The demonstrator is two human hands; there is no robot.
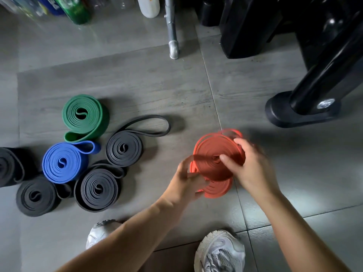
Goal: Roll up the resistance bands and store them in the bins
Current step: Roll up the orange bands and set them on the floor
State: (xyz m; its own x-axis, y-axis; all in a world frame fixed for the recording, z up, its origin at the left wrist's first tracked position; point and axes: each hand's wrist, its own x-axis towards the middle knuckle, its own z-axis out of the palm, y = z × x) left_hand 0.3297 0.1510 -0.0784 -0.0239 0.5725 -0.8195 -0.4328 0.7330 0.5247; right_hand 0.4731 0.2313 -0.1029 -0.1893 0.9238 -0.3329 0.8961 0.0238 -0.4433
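Though blurred, left hand (183, 180) and right hand (250, 169) fingers (227, 160) tight around rubbery orange coil (211, 152).

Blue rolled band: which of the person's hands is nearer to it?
Left. The left hand is right of the blue rolled band, gripping the orange band's left edge; the right hand grips its right side.
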